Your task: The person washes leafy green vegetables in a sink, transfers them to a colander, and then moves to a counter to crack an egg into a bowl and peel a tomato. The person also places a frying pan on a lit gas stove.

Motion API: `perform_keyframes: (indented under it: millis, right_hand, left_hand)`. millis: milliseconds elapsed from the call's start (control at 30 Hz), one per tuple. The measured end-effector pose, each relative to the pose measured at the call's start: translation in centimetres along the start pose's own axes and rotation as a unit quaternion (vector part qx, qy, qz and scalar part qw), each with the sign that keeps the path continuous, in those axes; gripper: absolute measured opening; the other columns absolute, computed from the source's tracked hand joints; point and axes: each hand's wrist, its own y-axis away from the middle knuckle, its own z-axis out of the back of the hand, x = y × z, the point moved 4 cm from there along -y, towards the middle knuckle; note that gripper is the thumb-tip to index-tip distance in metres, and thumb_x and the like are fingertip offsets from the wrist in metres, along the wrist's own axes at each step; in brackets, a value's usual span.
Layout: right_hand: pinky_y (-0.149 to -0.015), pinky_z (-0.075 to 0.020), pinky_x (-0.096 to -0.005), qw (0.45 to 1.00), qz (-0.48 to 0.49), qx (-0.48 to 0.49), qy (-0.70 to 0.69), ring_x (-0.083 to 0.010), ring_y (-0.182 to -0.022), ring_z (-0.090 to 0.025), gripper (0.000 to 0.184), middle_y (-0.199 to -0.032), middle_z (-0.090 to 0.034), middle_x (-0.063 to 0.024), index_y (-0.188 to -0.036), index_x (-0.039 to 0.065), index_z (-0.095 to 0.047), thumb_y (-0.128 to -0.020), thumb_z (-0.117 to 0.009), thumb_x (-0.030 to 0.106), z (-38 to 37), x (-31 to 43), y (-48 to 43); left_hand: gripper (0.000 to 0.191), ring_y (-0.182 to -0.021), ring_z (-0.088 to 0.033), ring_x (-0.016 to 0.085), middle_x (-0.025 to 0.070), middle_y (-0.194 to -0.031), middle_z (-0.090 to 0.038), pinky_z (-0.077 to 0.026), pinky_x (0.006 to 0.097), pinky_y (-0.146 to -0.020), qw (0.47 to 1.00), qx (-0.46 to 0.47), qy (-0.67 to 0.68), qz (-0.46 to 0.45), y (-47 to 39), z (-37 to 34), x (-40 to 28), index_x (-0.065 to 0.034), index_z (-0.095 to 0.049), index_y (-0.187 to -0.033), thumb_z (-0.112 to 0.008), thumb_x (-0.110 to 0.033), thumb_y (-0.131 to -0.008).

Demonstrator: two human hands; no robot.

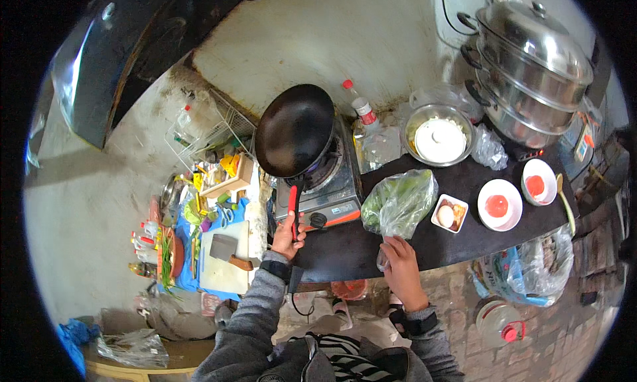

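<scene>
My left hand (288,237) is closed around the red and black handle of a dark wok (294,130), which is tilted above the gas stove (343,208). With my right hand (402,267) I grip the gathered neck of a clear plastic bag (400,203) with green vegetables inside, resting on the dark counter. Just right of the bag is a small square white dish (449,213) holding an egg and other food. Two white bowls (499,205) with reddish contents lie farther right, beside a wooden spoon (560,188).
Left of the stove, a cleaver (224,247) rests on a white cutting board (234,272). A steel bowl (439,135) with a white disc inside, a plastic bottle (362,105) and a tall stacked steamer (532,78) stand along the back. A large plastic jug (499,323) is on the brick floor.
</scene>
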Motion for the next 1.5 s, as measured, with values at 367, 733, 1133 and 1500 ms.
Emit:
perform_keyframes:
  millis: [367, 733, 1133, 1500]
  right_hand:
    - [-0.097, -0.0416, -0.0429, 0.998, -0.018, 0.047, -0.026, -0.0377, -0.117, -0.047, 0.048, -0.131, -0.048, -0.0175, -0.117, -0.001, -0.054, -0.070, -0.061, -0.005, 1.2, 3.0, -0.2]
    - [-0.098, -0.0422, -0.0387, 0.999, -0.033, 0.013, -0.023, -0.0379, -0.119, -0.050, 0.045, -0.132, -0.047, -0.0205, -0.121, -0.001, -0.053, -0.077, -0.065, 0.002, 4.0, 5.1, 1.4]
    - [-0.085, -0.0498, -0.0371, 0.983, -0.155, -0.061, -0.077, -0.0323, -0.103, -0.059, 0.042, -0.127, -0.052, -0.0200, -0.118, -0.003, -0.054, -0.077, -0.061, -0.001, 6.2, 2.5, 6.0]
    - [-0.077, -0.0516, -0.0341, 0.988, -0.127, -0.070, 0.048, -0.0284, -0.091, -0.062, 0.036, -0.113, -0.059, -0.0190, -0.115, -0.004, -0.056, -0.079, -0.057, -0.004, 5.4, 3.5, 10.6]
  left_hand:
    - [0.037, -0.054, -0.048, 0.011, 0.0002, -0.071, -0.052, -0.034, 0.0231, -0.041, 1.000, 0.014, -0.009, -0.011, 0.6, 1.3, -0.4, -0.0102, -0.056, -0.106, -0.051, -0.045, -0.095]
    - [0.021, -0.043, -0.034, 0.002, -0.0062, -0.057, -0.036, -0.027, 0.0205, -0.037, 0.963, 0.217, 0.145, 0.073, -0.5, -0.5, -2.0, -0.0125, -0.048, -0.082, -0.053, -0.027, -0.096]
    - [0.021, -0.034, -0.035, 0.009, -0.0015, -0.051, -0.039, -0.026, 0.0263, -0.032, 0.985, 0.046, -0.140, -0.085, 8.8, 5.5, -3.8, -0.0069, -0.042, -0.087, -0.062, -0.004, -0.084]
    - [0.016, -0.051, -0.050, 0.014, 0.0073, -0.061, -0.054, -0.042, 0.0322, -0.048, 0.878, -0.113, -0.382, -0.265, 20.7, 11.7, -2.7, -0.0016, -0.055, -0.087, -0.067, -0.007, -0.078]
